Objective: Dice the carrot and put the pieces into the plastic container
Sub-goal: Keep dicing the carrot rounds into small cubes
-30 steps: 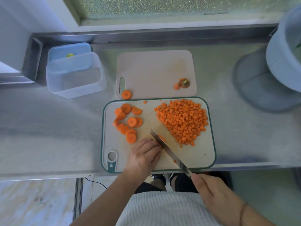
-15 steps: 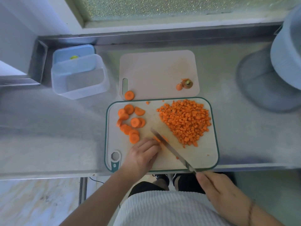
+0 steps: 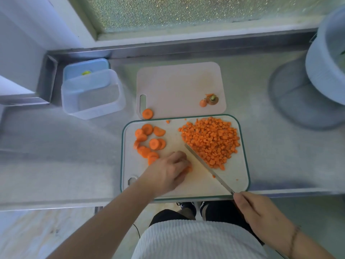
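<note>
1. Left hand point(image 3: 168, 171) curled over a few carrot pieces point(image 3: 188, 169) at the near-left part of the green-rimmed cutting board point(image 3: 242, 176), fingertips bent down onto them; only a sliver of orange showing past the knuckles.
2. Right hand point(image 3: 261, 214) wrapped around the handle of the knife point(image 3: 207, 166) just off the board's near edge, the handle itself hidden in the fist.
3. Changed since a second ago: knife swung rightward off the held pieces, blade now lying diagonally against the near-left flank of the diced carrot pile point(image 3: 211, 142) on the board's right half. Left hand shifted slightly leftward, nearer the carrot slices point(image 3: 149, 143).
4. Likely meaning: freshly cut bits swept into the pile, next slice or stack being gathered for cutting. Dicing well along but unfinished.
5. Remaining uncut: cluster of round slices on the board's left half, plus one stray slice point(image 3: 147, 114) just beyond the board's far-left corner, on the pale second board point(image 3: 179, 86).
6. Carrot top and end trimmings point(image 3: 210, 100) on that second board, beyond the board's far edge.
7. Plastic container point(image 3: 91, 94) holding no carrot, on the counter point(image 3: 56, 146) well left of and beyond the board, blue lid point(image 3: 85, 67) behind it. Transfer not yet begun.
</note>
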Demonstrator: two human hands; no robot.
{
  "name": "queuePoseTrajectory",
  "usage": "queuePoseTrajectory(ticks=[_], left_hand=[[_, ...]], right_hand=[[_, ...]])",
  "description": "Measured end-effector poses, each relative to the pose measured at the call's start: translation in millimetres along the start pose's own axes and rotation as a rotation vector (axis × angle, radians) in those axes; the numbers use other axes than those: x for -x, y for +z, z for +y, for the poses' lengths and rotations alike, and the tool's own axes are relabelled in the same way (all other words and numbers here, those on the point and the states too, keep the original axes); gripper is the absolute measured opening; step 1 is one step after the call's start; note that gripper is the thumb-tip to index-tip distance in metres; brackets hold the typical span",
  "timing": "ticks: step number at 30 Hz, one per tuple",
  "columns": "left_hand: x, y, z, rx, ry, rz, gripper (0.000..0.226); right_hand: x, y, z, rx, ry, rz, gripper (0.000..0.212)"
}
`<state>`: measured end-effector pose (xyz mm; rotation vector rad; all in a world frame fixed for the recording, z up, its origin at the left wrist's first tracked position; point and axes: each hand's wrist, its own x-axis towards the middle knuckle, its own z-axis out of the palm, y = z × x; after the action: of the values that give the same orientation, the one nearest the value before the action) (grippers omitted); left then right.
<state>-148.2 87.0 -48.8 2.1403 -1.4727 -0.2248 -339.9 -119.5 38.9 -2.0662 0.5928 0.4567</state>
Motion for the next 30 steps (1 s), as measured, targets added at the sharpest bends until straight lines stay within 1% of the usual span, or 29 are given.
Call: queuePoseTrajectory(ticks=[4, 6, 9, 11, 12, 14, 15, 17, 19, 20, 21, 22, 24, 25, 26, 28, 30], left_hand=[[12.0, 8.9, 21.7, -0.047, -0.251, 0.195, 0.029], [17.3, 10.2, 27.7, -0.038, -0.330, 0.231, 0.033], [15.1, 10.8, 30.5, 0.009, -0.403, 0.215, 0.033], [12.2, 9.6, 32.7, 0.056, -0.420, 0.183, 0.033], [12.0, 7.9, 33.0, 0.079, -0.415, 0.181, 0.031], [14.2, 1.3, 31.1, 0.127, -0.402, 0.224, 0.024], [16.7, -4.3, 29.5, 0.130, -0.405, 0.273, 0.019], [20.0, -20.0, 25.6, 0.117, -0.447, 0.419, 0.022], [17.3, -38.9, 22.9, 0.148, -0.504, 0.583, 0.023], [11.9, -47.7, 23.2, 0.171, -0.502, 0.621, 0.021], [4.2, -55.5, 25.5, 0.203, -0.470, 0.595, 0.018], [-4.0, -60.7, 28.6, 0.245, -0.409, 0.489, 0.015], [-19.3, -63.3, 35.5, 0.268, -0.250, 0.147, 0.016], [-25.4, -60.4, 37.8, 0.212, -0.180, 0.016, 0.022], [-30.5, -56.5, 38.9, 0.157, -0.128, -0.065, 0.028], [-36.4, -50.5, 39.4, 0.100, -0.071, -0.139, 0.031], [-37.7, -45.9, 39.4, 0.087, -0.047, -0.152, 0.029]], right_hand=[[0.0, 0.9, 4.2, 0.164, -0.064, 0.042, 0.062], [-0.4, -1.3, 2.4, 0.273, -0.067, 0.056, 0.063], [-0.9, -5.0, 4.5, 0.419, -0.087, 0.055, 0.067], [-0.3, -8.0, 5.8, 0.486, -0.100, 0.045, 0.071], [0.0, -9.6, 6.2, 0.516, -0.103, 0.043, 0.074], [1.3, -13.6, 8.6, 0.590, -0.096, 0.038, 0.086], [1.6, -15.8, 9.9, 0.630, -0.095, 0.050, 0.095], [1.8, -20.8, 10.4, 0.721, -0.101, 0.059, 0.106], [2.8, -24.0, 11.3, 0.802, -0.130, 0.058, 0.107], [3.2, -25.0, 11.9, 0.828, -0.158, 0.063, 0.105], [3.2, -25.4, 13.4, 0.843, -0.192, 0.074, 0.102], [2.0, -24.7, 13.9, 0.847, -0.219, 0.080, 0.098], [-2.2, -23.1, 13.1, 0.873, -0.278, 0.083, 0.082], [-3.2, -21.4, 16.5, 0.888, -0.287, 0.097, 0.073], [-3.6, -19.9, 19.4, 0.883, -0.310, 0.145, 0.066], [-4.7, -19.0, 21.8, 0.873, -0.364, 0.209, 0.061], [-4.8, -18.5, 22.1, 0.875, -0.416, 0.248, 0.060]])
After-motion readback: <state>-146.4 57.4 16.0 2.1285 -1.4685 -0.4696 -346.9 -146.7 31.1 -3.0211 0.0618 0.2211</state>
